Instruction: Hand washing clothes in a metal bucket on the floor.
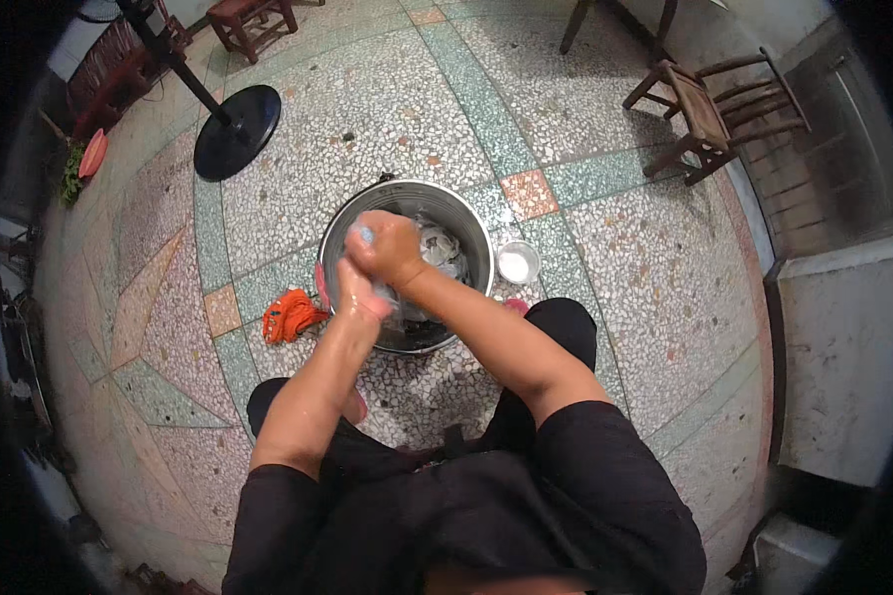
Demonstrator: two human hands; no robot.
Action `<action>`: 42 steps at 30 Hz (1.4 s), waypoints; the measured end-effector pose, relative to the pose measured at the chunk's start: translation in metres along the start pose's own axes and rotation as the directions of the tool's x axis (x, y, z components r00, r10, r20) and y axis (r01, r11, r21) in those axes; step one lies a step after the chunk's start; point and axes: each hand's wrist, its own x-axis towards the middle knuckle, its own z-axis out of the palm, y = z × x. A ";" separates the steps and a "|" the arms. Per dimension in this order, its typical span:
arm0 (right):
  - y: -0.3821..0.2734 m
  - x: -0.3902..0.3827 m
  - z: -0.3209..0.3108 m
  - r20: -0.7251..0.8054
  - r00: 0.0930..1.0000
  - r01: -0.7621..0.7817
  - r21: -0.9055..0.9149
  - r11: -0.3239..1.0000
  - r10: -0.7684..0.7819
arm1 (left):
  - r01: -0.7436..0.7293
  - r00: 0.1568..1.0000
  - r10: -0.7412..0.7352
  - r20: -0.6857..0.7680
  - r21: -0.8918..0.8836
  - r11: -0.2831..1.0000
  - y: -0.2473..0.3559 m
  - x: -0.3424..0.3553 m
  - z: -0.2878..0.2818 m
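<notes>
Muted light, curved darkened edges

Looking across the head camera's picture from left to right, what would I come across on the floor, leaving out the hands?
Round black stand base, crumpled orange bundle, round metal tub, small container of white contents, wooden chair.
</notes>
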 end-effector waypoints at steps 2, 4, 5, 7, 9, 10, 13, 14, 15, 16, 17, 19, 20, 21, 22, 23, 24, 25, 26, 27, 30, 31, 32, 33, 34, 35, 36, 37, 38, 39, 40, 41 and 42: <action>-0.040 -0.018 0.007 -0.058 0.979 0.203 0.138 0.970 -0.196 | 0.022 0.907 -0.008 0.421 -0.028 0.999 0.028 0.022 -0.044; -0.054 -0.034 0.003 0.038 0.919 0.382 0.154 0.911 -0.392 | -0.047 0.801 0.013 0.598 0.040 0.998 0.046 0.030 -0.053; -0.060 -0.037 -0.001 0.108 0.914 0.369 0.181 0.912 -0.392 | 0.183 0.663 -0.111 0.740 -0.017 0.983 0.051 0.035 -0.053; -0.031 -0.028 -0.007 0.040 0.958 0.276 0.152 0.949 -0.284 | 0.078 0.882 -0.077 0.464 0.018 0.997 0.027 0.020 -0.031; 0.015 -0.002 -0.023 -0.050 0.998 0.031 0.152 0.988 -0.023 | 0.002 0.995 0.013 -0.102 0.153 0.988 0.014 -0.016 0.026; 0.008 0.008 -0.034 -0.031 0.987 -0.162 -0.038 0.986 0.160 | 0.002 0.999 -0.014 0.046 0.233 0.972 0.023 -0.028 0.018; 0.041 0.026 -0.056 0.125 0.880 -0.472 0.107 0.875 0.459 | -0.164 0.964 0.037 0.262 0.484 0.860 0.042 -0.026 0.004; 0.025 0.029 -0.063 0.240 0.869 -0.477 0.168 0.863 0.434 | -0.338 0.922 0.099 0.374 0.654 0.677 0.047 -0.033 0.008; 0.007 0.032 -0.067 0.350 0.849 -0.488 0.226 0.843 0.397 | -0.490 0.863 0.122 0.490 0.755 0.435 0.051 -0.037 0.009; -0.006 0.032 -0.066 0.320 0.911 -0.364 0.318 0.876 0.262 | -0.490 0.863 0.024 0.505 0.822 0.290 0.053 -0.025 0.004; -0.017 0.030 -0.060 0.275 0.953 -0.237 0.406 0.882 0.129 | -0.567 0.816 0.033 0.578 0.787 0.242 0.051 -0.029 0.007; -0.032 0.028 -0.054 0.250 0.966 -0.188 0.508 0.841 0.065 | -0.582 0.808 0.094 0.582 0.764 0.277 0.048 -0.039 0.018; -0.033 0.029 -0.053 0.147 0.989 -0.078 0.434 0.898 0.014 | -0.583 0.808 0.097 0.581 0.765 0.274 0.052 -0.042 0.019; -0.035 0.031 -0.052 0.049 0.998 0.028 0.346 0.938 -0.047 | -0.475 0.872 0.153 0.465 0.727 0.497 0.057 -0.044 0.019; -0.015 0.031 -0.049 0.083 0.996 -0.068 0.491 0.869 0.031 | -0.359 0.924 0.169 0.344 0.623 0.695 0.060 -0.044 0.024; 0.005 0.026 -0.046 0.078 0.997 -0.063 0.489 0.870 0.029 | -0.432 0.879 0.235 0.414 0.485 0.760 0.067 -0.053 0.036; 0.022 0.021 -0.044 0.402 0.913 -0.275 0.493 0.825 0.064 | -0.428 0.882 0.295 0.368 0.362 0.828 0.076 -0.050 0.037; 0.036 0.016 -0.040 0.687 0.723 -0.477 0.419 0.773 0.074 | -0.422 0.886 0.345 0.312 0.227 0.878 0.089 -0.041 0.031; 0.038 0.000 -0.032 0.675 0.736 -0.289 0.367 0.884 -0.039 | -0.435 0.881 0.360 0.307 0.226 0.872 0.106 -0.036 0.023; 0.036 -0.019 -0.026 0.672 0.725 -0.086 0.303 0.949 -0.149 | -0.413 0.889 0.359 0.285 0.158 0.897 0.121 -0.028 0.013; 0.003 -0.028 -0.025 0.734 0.631 -0.033 -0.299 0.954 0.252 | -0.419 0.901 0.400 0.169 0.091 0.904 0.135 -0.010 -0.012; -0.008 -0.024 -0.032 0.735 0.630 -0.034 -0.296 0.955 0.250 | -0.427 0.903 0.420 0.085 0.096 0.899 0.136 -0.006 -0.018; -0.018 -0.015 -0.044 0.714 0.698 -0.043 -0.016 0.999 0.042 | -0.377 0.926 0.377 0.015 0.072 0.924 0.137 -0.014 -0.014; -0.020 -0.007 -0.053 0.631 0.761 -0.027 0.264 0.964 -0.152 | -0.380 0.925 0.380 0.009 0.072 0.922 0.137 -0.011 -0.025; -0.013 0.005 -0.063 0.543 0.825 -0.074 0.377 0.923 -0.156 | -0.313 0.949 0.313 0.026 0.176 0.933 0.132 -0.004 -0.034; -0.005 0.020 -0.072 0.449 0.883 -0.112 0.481 0.869 -0.135 | -0.234 0.972 0.233 0.036 0.278 0.932 0.125 0.001 -0.036; 0.001 0.031 -0.076 0.392 0.920 -0.236 0.570 0.787 -0.007 | -0.231 0.973 0.229 0.041 0.275 0.933 0.112 0.005 -0.039; 0.007 0.040 -0.080 0.342 0.930 -0.338 0.656 0.675 0.134 | -0.142 0.988 0.124 0.092 0.225 0.964 0.092 0.007 -0.035; 0.013 0.044 -0.070 0.258 0.910 -0.396 0.775 0.492 0.325 | -0.043 0.988 0.015 0.153 0.182 0.982 0.075 0.008 -0.023; 0.019 0.042 -0.061 0.316 0.860 -0.510 0.535 0.674 0.399 | -0.030 0.986 -0.001 0.164 0.187 0.982 0.062 0.010 -0.012; 0.019 0.037 -0.045 0.353 0.798 -0.582 0.242 0.776 0.489 | -0.031 0.992 0.014 0.126 0.134 0.990 0.055 0.008 -0.001; 0.017 0.004 -0.016 0.026 1.000 0.002 0.184 0.983 -0.007 | -0.030 0.995 0.022 0.093 0.084 0.996 0.049 0.010 0.009; -0.030 -0.028 0.007 0.381 0.920 -0.174 0.187 0.967 0.092 | 0.027 0.936 -0.068 0.346 0.122 0.992 0.068 0.047 -0.056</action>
